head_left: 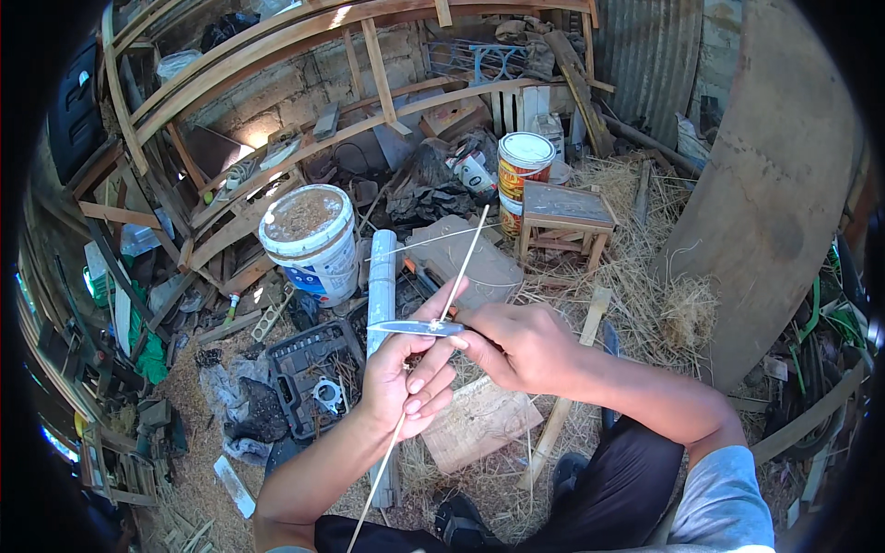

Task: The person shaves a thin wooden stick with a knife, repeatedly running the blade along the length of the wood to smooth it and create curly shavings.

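A long thin pale strip, bamboo or wood by its look [468, 253], slants through my left hand [410, 373], whose fingers are closed round it. Its upper end points away from me and its lower end runs down toward my lap. My right hand [525, 346] grips the handle of a knife. The knife's grey blade [401, 326] lies crosswise over the strip, pointing left, just above my left fingers. A small curl of pale shaving [436, 324] sits where blade and strip meet. The knife's handle is mostly hidden inside my right fist.
A white bucket [309, 241] and a grey pipe [381, 276] stand left of centre. Beyond my hands are a small wooden stool [569, 217] and stacked paint tins [524, 170]. An open black tool case [313, 373] lies at left, a board [484, 422] below my hands. Straw [636, 276] covers the right.
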Tool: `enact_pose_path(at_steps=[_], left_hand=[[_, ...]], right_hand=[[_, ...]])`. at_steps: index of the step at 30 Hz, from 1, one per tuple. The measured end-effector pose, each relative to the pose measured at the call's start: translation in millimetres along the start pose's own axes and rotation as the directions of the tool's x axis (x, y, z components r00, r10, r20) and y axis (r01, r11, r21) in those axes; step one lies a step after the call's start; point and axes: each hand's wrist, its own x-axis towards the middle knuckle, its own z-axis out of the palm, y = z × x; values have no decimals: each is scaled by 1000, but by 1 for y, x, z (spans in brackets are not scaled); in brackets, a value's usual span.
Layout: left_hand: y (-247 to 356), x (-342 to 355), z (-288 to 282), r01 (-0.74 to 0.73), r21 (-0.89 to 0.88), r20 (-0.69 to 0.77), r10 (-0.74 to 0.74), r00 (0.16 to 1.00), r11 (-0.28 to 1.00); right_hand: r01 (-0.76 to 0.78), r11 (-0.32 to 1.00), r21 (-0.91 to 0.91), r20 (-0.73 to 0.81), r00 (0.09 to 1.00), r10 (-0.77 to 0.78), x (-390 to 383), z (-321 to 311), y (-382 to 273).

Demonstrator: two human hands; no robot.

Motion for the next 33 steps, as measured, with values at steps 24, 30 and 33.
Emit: enact_pose_path(at_steps=[24, 30, 33], left_hand=[[-1, -4, 1, -51, 89, 9, 50, 999, 995], [-3, -1, -3, -23, 107, -6, 24, 1000, 994], [-3, -5, -1, -56, 136, 3, 57, 998, 989]], right_hand=[[-53, 994, -95, -7, 999, 52, 8, -9, 14], [-1, 999, -40, -29, 1000, 0, 8, -5, 5], [-190, 982, -15, -77, 979, 189, 24, -25, 31]])
